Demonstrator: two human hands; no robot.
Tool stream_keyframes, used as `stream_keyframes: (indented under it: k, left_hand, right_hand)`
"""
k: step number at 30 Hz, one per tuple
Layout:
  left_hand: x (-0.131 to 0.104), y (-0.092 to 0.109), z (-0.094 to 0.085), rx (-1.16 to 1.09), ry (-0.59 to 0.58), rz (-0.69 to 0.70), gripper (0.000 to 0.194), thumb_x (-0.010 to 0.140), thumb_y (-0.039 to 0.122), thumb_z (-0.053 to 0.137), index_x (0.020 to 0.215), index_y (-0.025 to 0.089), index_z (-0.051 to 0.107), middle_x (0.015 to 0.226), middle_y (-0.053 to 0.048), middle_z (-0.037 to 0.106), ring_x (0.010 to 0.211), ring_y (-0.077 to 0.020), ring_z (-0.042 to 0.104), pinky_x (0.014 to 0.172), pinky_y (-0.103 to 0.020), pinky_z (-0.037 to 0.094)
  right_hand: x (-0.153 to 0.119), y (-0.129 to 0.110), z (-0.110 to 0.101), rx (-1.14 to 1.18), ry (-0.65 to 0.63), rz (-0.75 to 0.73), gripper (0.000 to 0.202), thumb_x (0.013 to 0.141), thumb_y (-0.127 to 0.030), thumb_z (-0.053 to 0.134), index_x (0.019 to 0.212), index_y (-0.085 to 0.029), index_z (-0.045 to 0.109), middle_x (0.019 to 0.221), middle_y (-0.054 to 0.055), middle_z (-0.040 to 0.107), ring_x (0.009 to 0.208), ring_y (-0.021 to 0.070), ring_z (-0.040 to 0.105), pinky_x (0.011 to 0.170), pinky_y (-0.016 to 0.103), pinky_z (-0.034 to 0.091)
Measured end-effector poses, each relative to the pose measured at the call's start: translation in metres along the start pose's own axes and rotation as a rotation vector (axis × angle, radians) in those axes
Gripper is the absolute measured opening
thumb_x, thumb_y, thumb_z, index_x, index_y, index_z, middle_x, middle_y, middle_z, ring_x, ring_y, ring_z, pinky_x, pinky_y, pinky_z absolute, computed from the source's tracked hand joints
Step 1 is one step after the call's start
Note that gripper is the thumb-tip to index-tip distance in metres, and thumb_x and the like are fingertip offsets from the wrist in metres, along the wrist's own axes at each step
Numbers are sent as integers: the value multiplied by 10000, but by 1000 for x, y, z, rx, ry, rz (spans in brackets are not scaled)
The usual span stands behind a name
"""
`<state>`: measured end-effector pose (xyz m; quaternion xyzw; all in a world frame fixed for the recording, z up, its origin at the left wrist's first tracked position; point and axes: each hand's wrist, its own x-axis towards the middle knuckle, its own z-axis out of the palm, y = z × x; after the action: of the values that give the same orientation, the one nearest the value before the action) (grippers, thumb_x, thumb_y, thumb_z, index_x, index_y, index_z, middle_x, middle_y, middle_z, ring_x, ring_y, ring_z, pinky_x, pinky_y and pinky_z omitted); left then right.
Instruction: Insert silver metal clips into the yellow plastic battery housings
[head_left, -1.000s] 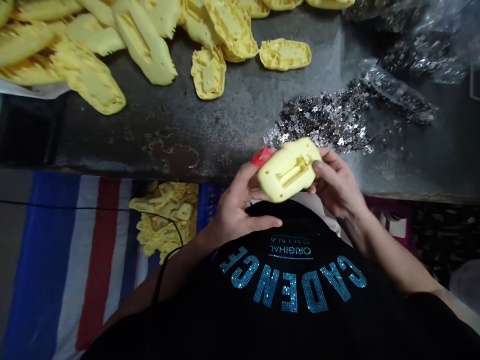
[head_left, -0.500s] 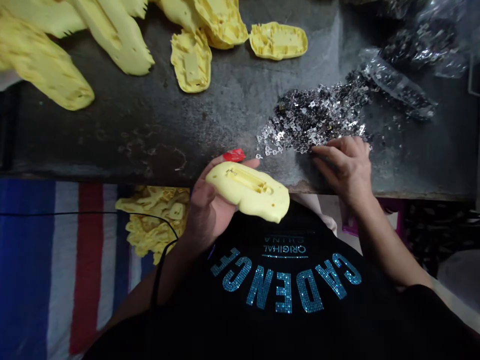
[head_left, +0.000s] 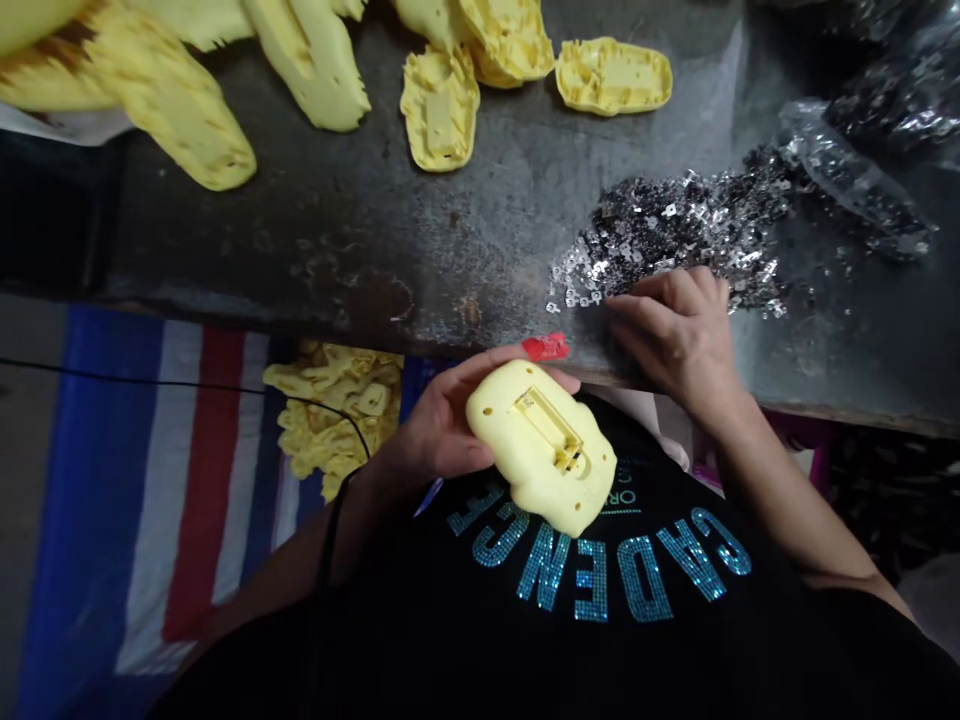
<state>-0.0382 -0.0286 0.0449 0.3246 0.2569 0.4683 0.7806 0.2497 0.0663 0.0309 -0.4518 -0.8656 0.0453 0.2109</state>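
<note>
My left hand (head_left: 442, 420) is closed on the edge of a yellow plastic shell (head_left: 499, 425), which hangs in front of the table edge over my shirt. A rectangular battery compartment and small screw holes show on its outer face. Red tape (head_left: 546, 346) wraps one fingertip of that hand. At the near edge of a heap of small shiny metal contact pieces (head_left: 675, 225), my right hand (head_left: 679, 335) has its thumb and fingers pinched together. Whatever lies between those fingertips is hidden or too small to make out.
More yellow shells (head_left: 441, 110) lie along the far side of the dark table (head_left: 322, 230). Clear plastic bags (head_left: 855, 180) sit at the back right. Below the table edge, yellow parts (head_left: 337, 410) are piled on a striped sheet (head_left: 202, 470). A black cable (head_left: 150, 375) crosses at left.
The shell has tilted and come lower, so its compartment face turns more toward me. My right hand has shifted left along the heap's near edge. The whole view has swung somewhat.
</note>
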Motion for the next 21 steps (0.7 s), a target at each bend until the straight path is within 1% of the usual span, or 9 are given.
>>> stream_keyframes:
  k: [2, 4, 7, 10, 12, 15, 18, 20, 21]
  left_hand:
    - [-3, -3, -1, -23, 70, 28, 732, 826, 335, 994, 1520, 279, 768, 1462, -136, 843, 1240, -346, 870, 1022, -408, 732]
    - [-4, -8, -5, -27, 109, 109, 714, 872, 396, 963, 1545, 278, 753, 1529, -134, 810, 1308, -343, 845, 1093, -432, 715]
    - [-2, -16, -12, 34, 179, 201, 673, 900, 409, 919, 1542, 284, 763, 1603, -113, 767, 1414, -343, 792, 1200, -469, 668]
    - [3, -21, -17, 78, 234, 263, 674, 883, 370, 912, 1536, 293, 768, 1597, -99, 773, 1450, -341, 768, 1218, -473, 659]
    - [5, -23, -19, 93, 247, 302, 675, 878, 355, 914, 1533, 301, 762, 1599, -96, 771, 1466, -350, 757, 1207, -483, 670]
    - [6, -25, -21, 135, 264, 318, 693, 871, 312, 909, 1543, 326, 740, 1625, -76, 753, 1493, -368, 739, 1203, -512, 678]
    - [5, -27, -20, 182, 249, 336, 727, 873, 296, 915, 1571, 331, 715, 1622, -76, 755, 1491, -369, 742, 1207, -493, 677]
    - [5, -27, -18, 217, 237, 355, 745, 879, 300, 931, 1584, 350, 698, 1622, -73, 755, 1501, -369, 736, 1207, -483, 676]
    - [6, -27, -17, 234, 229, 362, 754, 880, 300, 940, 1589, 363, 691, 1628, -69, 752, 1512, -369, 728, 1208, -482, 676]
  right_hand:
    - [11, -8, 11, -28, -25, -40, 237, 1136, -368, 687, 1334, -348, 816, 1230, 91, 765, 1126, 326, 598, 922, 486, 413]
    - [14, -9, 14, -48, -23, -87, 214, 1139, -370, 686, 1297, -346, 829, 1230, 89, 767, 1125, 325, 599, 929, 495, 416]
    - [8, -3, 5, -40, 13, -126, 175, 1141, -388, 694, 1169, -329, 856, 1158, 82, 767, 1086, 307, 599, 897, 478, 397]
    - [0, 0, -8, -51, 0, -64, 190, 1143, -409, 692, 1129, -307, 852, 1109, 84, 766, 1052, 299, 592, 879, 467, 383]
    - [0, -4, -11, -76, -61, -29, 205, 1148, -431, 680, 1132, -299, 836, 1080, 77, 769, 1039, 298, 589, 888, 466, 379]
    - [5, -14, -8, -155, -131, -53, 230, 1158, -443, 662, 1081, -280, 805, 999, 56, 769, 1008, 292, 598, 890, 460, 373]
    - [11, -22, -4, -273, -121, -94, 300, 1189, -370, 590, 965, -264, 758, 896, 47, 758, 947, 280, 613, 887, 458, 380]
    - [13, -22, -4, -301, -129, -81, 335, 1193, -315, 542, 918, -261, 725, 848, 52, 747, 908, 278, 615, 883, 461, 385]
    - [13, -22, -6, -275, -134, -53, 324, 1183, -298, 541, 912, -260, 714, 835, 55, 743, 892, 278, 617, 883, 464, 390]
